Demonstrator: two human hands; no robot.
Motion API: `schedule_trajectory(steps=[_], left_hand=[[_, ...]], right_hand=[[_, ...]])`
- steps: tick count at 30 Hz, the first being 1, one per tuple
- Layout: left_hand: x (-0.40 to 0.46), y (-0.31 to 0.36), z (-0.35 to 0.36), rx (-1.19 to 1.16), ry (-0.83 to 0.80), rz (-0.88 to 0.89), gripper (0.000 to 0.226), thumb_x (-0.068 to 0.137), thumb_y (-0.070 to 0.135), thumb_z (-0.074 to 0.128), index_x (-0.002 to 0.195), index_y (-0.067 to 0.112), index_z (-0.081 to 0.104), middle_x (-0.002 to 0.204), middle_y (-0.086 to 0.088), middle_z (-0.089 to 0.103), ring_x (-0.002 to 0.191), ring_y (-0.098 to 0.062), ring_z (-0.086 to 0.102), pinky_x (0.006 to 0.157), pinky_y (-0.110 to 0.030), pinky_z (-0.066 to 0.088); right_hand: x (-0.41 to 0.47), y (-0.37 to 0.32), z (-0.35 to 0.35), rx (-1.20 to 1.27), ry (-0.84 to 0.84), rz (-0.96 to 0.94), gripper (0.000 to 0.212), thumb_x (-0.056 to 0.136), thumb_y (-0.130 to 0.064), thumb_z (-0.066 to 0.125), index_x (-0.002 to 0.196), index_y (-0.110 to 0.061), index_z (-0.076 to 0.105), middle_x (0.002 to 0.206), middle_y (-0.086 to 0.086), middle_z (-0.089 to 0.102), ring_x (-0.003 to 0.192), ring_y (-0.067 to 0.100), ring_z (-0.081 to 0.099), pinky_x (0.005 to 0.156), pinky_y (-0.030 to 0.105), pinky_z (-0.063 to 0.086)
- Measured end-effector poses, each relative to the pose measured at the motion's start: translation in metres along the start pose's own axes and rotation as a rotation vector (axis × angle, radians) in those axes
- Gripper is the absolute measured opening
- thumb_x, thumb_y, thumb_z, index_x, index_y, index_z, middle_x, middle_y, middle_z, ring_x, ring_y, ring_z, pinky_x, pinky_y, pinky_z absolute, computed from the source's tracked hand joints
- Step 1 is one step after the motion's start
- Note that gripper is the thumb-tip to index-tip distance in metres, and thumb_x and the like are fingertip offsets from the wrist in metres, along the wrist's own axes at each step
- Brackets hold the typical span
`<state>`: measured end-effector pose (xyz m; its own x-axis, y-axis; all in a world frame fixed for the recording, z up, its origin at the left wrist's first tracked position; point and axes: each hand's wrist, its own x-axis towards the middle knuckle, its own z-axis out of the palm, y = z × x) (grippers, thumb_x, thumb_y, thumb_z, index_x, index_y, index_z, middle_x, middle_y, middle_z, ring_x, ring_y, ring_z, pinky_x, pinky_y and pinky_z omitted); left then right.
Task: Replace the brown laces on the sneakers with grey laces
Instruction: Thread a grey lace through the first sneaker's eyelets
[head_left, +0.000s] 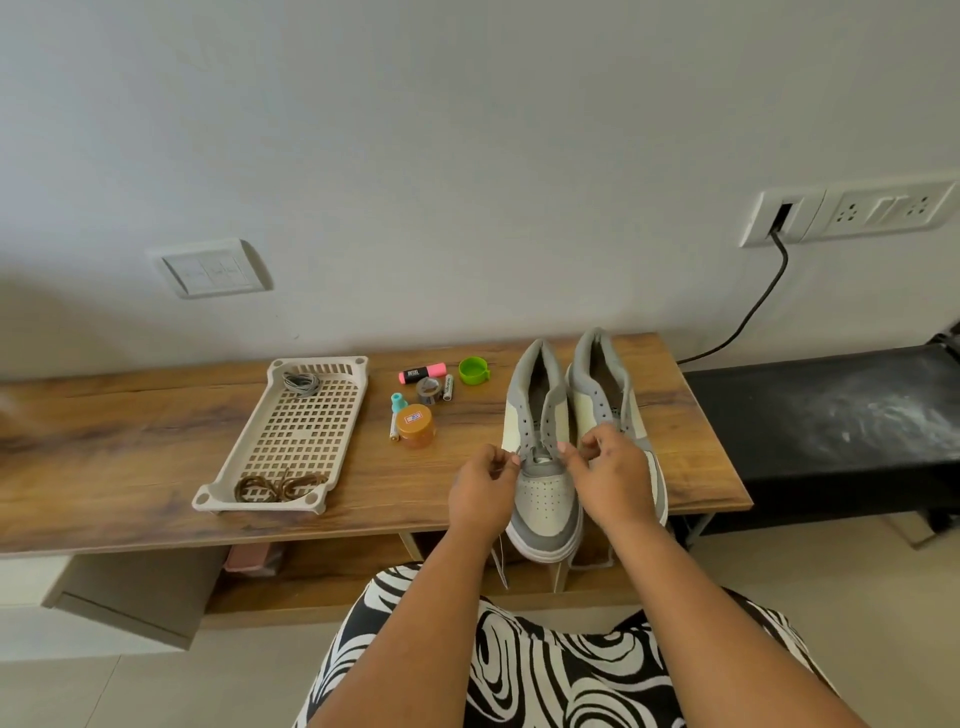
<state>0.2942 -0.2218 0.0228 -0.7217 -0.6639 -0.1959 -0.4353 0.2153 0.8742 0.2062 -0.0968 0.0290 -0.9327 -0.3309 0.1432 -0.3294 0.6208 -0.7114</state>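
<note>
Two grey and cream sneakers stand side by side on the wooden table, toes toward me: the left sneaker (543, 457) and the right sneaker (605, 395). My left hand (485, 486) and my right hand (608, 470) each pinch an end of a grey lace (500, 564) at the left sneaker's lowest eyelets. The lace ends hang over the table's front edge. A beige perforated tray (291, 431) holds the brown laces (278, 487) at its near end and a coiled grey lace (301, 383) at its far end.
Between tray and sneakers lie a pink highlighter (422, 373), a green cap (474, 371), a tape roll (429, 391), an orange-lidded jar (415, 426) and small pens. A black bench (831, 426) stands to the right. A black cable (748, 312) runs from a wall socket.
</note>
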Motion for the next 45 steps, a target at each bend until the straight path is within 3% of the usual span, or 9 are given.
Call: schedule_trajectory(steps=[4, 7, 9, 14, 19, 24, 35, 39, 45], left_hand=[[-0.017, 0.012, -0.007, -0.026, 0.038, 0.046, 0.010, 0.094, 0.037, 0.061, 0.094, 0.028, 0.064, 0.088, 0.011, 0.069, 0.084, -0.008, 0.062, 0.071, -0.028, 0.050], [-0.030, 0.041, -0.017, -0.153, 0.088, 0.128, 0.008, 0.095, 0.030, 0.062, 0.094, 0.023, 0.066, 0.086, 0.008, 0.070, 0.081, -0.007, 0.063, 0.072, -0.026, 0.051], [-0.040, 0.067, -0.026, -0.272, 0.095, 0.177, 0.008, 0.095, 0.024, 0.063, 0.095, 0.017, 0.067, 0.084, 0.005, 0.072, 0.076, -0.006, 0.065, 0.067, -0.018, 0.050], [-0.074, 0.134, -0.051, -0.466, 0.073, 0.303, 0.006, 0.095, 0.009, 0.061, 0.096, 0.012, 0.066, 0.085, -0.001, 0.076, 0.079, -0.009, 0.072, 0.068, -0.017, 0.054], [-0.103, 0.217, -0.088, -0.451, 0.161, 0.501, 0.006, 0.094, 0.015, 0.065, 0.090, 0.020, 0.066, 0.086, 0.000, 0.075, 0.081, -0.012, 0.073, 0.083, -0.033, 0.057], [-0.141, 0.306, -0.134, -0.421, 0.245, 0.706, 0.010, 0.093, 0.023, 0.065, 0.084, 0.026, 0.065, 0.082, 0.004, 0.074, 0.081, -0.010, 0.071, 0.078, -0.027, 0.055], [-0.186, 0.410, -0.186, -0.406, 0.359, 0.863, 0.010, 0.096, 0.024, 0.060, 0.093, 0.016, 0.066, 0.083, 0.007, 0.064, 0.071, -0.007, 0.059, 0.058, -0.016, 0.044], [-0.186, 0.412, -0.190, -0.472, 0.305, 0.827, 0.008, 0.096, 0.021, 0.061, 0.089, 0.017, 0.064, 0.081, 0.003, 0.068, 0.084, -0.013, 0.069, 0.070, -0.024, 0.050], [-0.185, 0.412, -0.197, -0.469, 0.301, 0.847, 0.010, 0.094, 0.020, 0.063, 0.084, 0.020, 0.064, 0.079, 0.003, 0.067, 0.083, -0.015, 0.068, 0.077, -0.028, 0.053]], right_hand=[[-0.004, -0.030, -0.018, 0.202, -0.011, 0.159, 0.033, 0.098, -0.043, 0.050, 0.114, -0.014, 0.053, 0.097, 0.001, 0.058, 0.086, 0.018, 0.057, 0.066, 0.027, 0.043], [-0.011, -0.053, -0.031, 0.381, -0.231, 0.287, 0.035, 0.105, -0.025, 0.034, 0.131, -0.010, 0.052, 0.116, 0.006, 0.056, 0.103, 0.021, 0.052, 0.085, 0.032, 0.043], [-0.019, -0.068, -0.046, 0.467, -0.271, 0.262, 0.037, 0.104, -0.012, 0.031, 0.135, -0.013, 0.053, 0.111, 0.003, 0.059, 0.098, 0.016, 0.053, 0.082, 0.031, 0.045], [-0.019, -0.116, -0.101, 0.627, -0.096, 0.036, 0.034, 0.102, -0.010, 0.043, 0.132, -0.022, 0.054, 0.110, 0.002, 0.068, 0.099, 0.014, 0.064, 0.095, 0.040, 0.054], [-0.020, -0.179, -0.176, 0.905, 0.017, -0.184, 0.017, 0.101, -0.004, 0.046, 0.112, -0.007, 0.058, 0.103, 0.013, 0.072, 0.089, 0.011, 0.071, 0.079, 0.021, 0.056], [-0.019, -0.250, -0.252, 0.956, 0.153, -0.346, 0.012, 0.101, -0.013, 0.052, 0.101, -0.010, 0.063, 0.093, 0.009, 0.074, 0.086, 0.016, 0.073, 0.076, 0.025, 0.058], [-0.021, -0.342, -0.327, 0.867, 0.245, -0.434, 0.011, 0.096, -0.021, 0.060, 0.091, -0.016, 0.068, 0.089, -0.004, 0.068, 0.083, 0.008, 0.061, 0.077, 0.024, 0.051], [-0.015, -0.338, -0.329, 0.951, 0.214, -0.363, 0.007, 0.095, -0.021, 0.064, 0.090, -0.019, 0.068, 0.091, -0.004, 0.067, 0.087, 0.012, 0.060, 0.089, 0.030, 0.052], [-0.011, -0.332, -0.338, 0.924, 0.209, -0.362, 0.007, 0.095, -0.022, 0.062, 0.094, -0.017, 0.068, 0.091, -0.006, 0.066, 0.090, 0.010, 0.058, 0.083, 0.025, 0.046]])
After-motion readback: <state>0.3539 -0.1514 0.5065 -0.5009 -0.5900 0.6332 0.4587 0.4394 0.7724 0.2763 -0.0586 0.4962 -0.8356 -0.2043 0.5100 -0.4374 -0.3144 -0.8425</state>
